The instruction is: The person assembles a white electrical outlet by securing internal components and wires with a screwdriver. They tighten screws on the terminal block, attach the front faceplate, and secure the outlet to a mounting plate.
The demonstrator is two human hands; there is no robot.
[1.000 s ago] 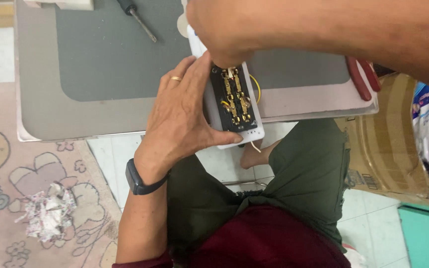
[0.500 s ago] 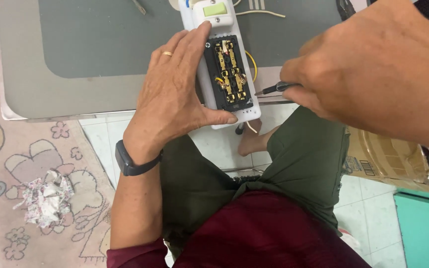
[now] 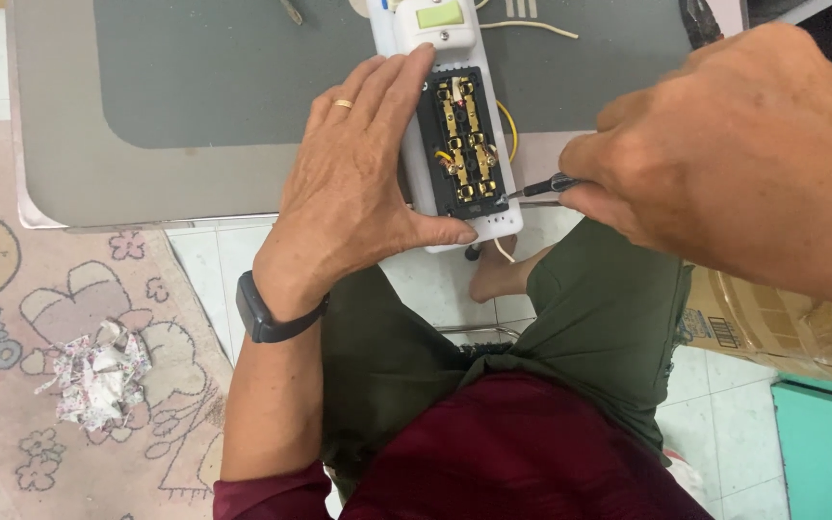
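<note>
An opened white power strip (image 3: 455, 125) lies at the table's front edge, its brass contacts and yellow wire exposed in a black inner frame. My left hand (image 3: 358, 193), with a ring and a black wristband, presses flat on its left side, thumb across the lower end. My right hand (image 3: 724, 144) grips a screwdriver (image 3: 541, 186) whose dark tip points left at the lower right of the contacts.
A grey mat (image 3: 223, 77) covers the table (image 3: 60, 183). Another screwdriver (image 3: 291, 12) lies at the far edge. Below are a patterned rug (image 3: 40, 318) with crumpled cloth (image 3: 98, 376), a cardboard box (image 3: 772, 327) and tiled floor.
My right hand came down from above the strip to its right side, now holding a screwdriver at the contacts. The view shifted closer; my left hand stays on the strip.
</note>
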